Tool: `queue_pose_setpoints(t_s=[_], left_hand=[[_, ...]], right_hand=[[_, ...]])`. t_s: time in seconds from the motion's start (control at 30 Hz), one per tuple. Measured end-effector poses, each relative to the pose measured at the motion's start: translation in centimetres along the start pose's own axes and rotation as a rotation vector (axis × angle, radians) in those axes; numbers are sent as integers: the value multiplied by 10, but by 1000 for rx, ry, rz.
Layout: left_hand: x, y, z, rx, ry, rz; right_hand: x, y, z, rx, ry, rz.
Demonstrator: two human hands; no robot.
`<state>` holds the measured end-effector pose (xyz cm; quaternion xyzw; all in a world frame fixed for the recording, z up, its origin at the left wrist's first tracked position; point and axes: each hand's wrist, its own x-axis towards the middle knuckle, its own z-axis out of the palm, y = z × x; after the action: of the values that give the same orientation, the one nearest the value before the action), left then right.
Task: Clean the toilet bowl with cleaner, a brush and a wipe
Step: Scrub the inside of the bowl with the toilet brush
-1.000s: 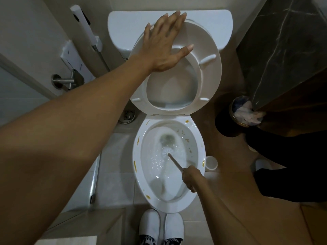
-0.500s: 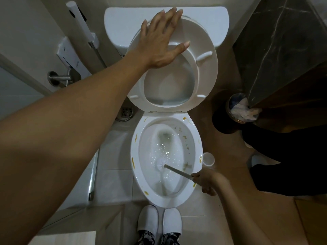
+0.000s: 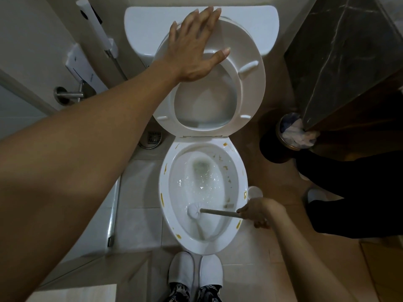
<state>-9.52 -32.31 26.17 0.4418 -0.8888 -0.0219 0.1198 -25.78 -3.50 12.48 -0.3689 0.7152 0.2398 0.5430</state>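
Note:
The white toilet bowl (image 3: 241, 171) stands open below me, with yellow-brown smears on its rim and specks on its inner right wall. Foamy water sits in its middle. My right hand (image 3: 257, 212) is shut on the grey handle of the toilet brush (image 3: 194, 211), at the bowl's right rim. The white brush head presses on the near-left inner wall. My left hand (image 3: 194, 49) lies flat with fingers spread on the raised toilet seat (image 3: 250, 83), which leans back against the tank (image 3: 148, 25).
A bidet sprayer (image 3: 93, 25) hangs on the left wall above a metal holder. A floor drain (image 3: 153, 138) lies left of the bowl. A small bin (image 3: 292, 134) with crumpled paper and another person's dark-clothed legs (image 3: 349, 192) are at the right. My white slippers (image 3: 196, 269) stand before the bowl.
My right hand has swung out from over the bowl to its right rim, and the brush head has moved from the bowl's centre to the near-left wall. My left hand stays on the seat.

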Motion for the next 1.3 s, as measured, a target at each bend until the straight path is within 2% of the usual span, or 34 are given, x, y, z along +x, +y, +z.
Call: queue_pose_setpoints(t_s=[0.2,0.33,0.47,0.5,0.67,0.83,0.97,1.03,1.17,1.3], left_hand=[[-1,0,-1,-11,0,-2],[-1,0,-1,-16,-4,-1],[-1,-1,-2,-6,-2,2],[-1,0,-2,-7,-2,2],[-1,0,-3,-20,-12,4],[-1,0,-3,-20,-15,3],[-1,0,-3,-22,-6,4],[0,0,-2,-24,-11,4],[0,0,-3,-23,-10,-1],[-1,1,-3,-31,-9,0]], right_hand=[[-6,6,-17,-122,-57,85],[-4,6,-18,-126,98,50],[-19,-1,-23,-217,-60,91],[-22,-2,-26,-208,-58,100],[-29,-2,-43,-251,189,42],[-32,-12,-45,-362,114,108],[-20,-12,-44,-280,299,74],[-20,-14,-43,-302,276,73],[-36,-18,-44,-399,121,39],[-27,-16,-48,-352,215,38]])
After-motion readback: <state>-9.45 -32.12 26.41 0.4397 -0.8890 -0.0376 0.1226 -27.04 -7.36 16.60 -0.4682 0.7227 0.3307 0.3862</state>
